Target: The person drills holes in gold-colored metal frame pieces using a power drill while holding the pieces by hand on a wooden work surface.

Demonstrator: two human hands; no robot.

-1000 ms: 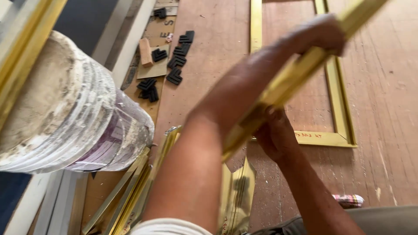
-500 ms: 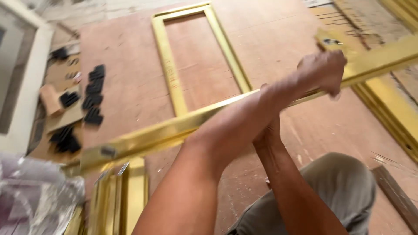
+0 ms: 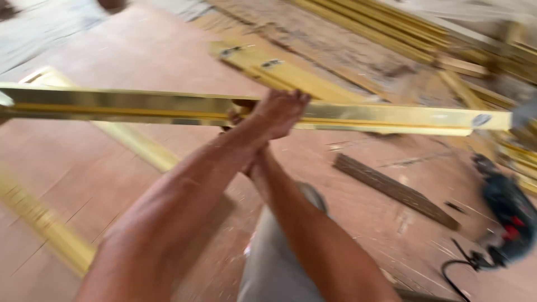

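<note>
I hold a long gold metal profile level across the view, from the left edge to its cut end at the right. My left hand reaches over from the lower left and is closed around its middle. My right hand lies just under and behind my left wrist; only its fingers show, wrapped on the same profile. My forearms cross below the bar. My grey-trousered knee is underneath.
A gold rectangular frame lies on the plywood floor at left. A short gold piece and a pile of gold profiles lie beyond. A dark wooden strip and a dark power tool with black cable lie at right.
My view has swung to the right; the white bucket and black parts have left the view. The profile went from slanted to level, both hands still on it.
</note>
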